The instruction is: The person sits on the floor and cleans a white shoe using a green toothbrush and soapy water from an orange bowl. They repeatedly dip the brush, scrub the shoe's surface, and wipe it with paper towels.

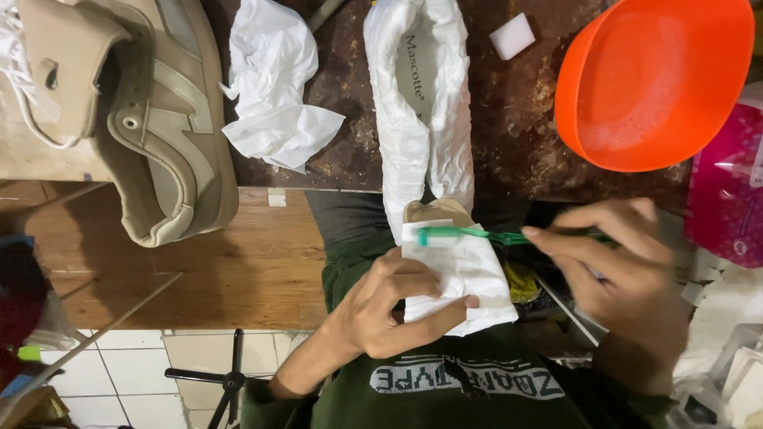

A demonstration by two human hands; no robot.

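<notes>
Shoe (421, 103) wrapped in white paper lies heel toward the person, beside the orange bowl (656, 79). Left hand (393, 306) clenches the wrapped heel; right hand (612, 266) pinches a green toothbrush (469, 235) there. Short, light strokes would probably suit best.

two shoes (159, 119), one orange bowl (652, 79), one toothbrush (477, 235)
</notes>
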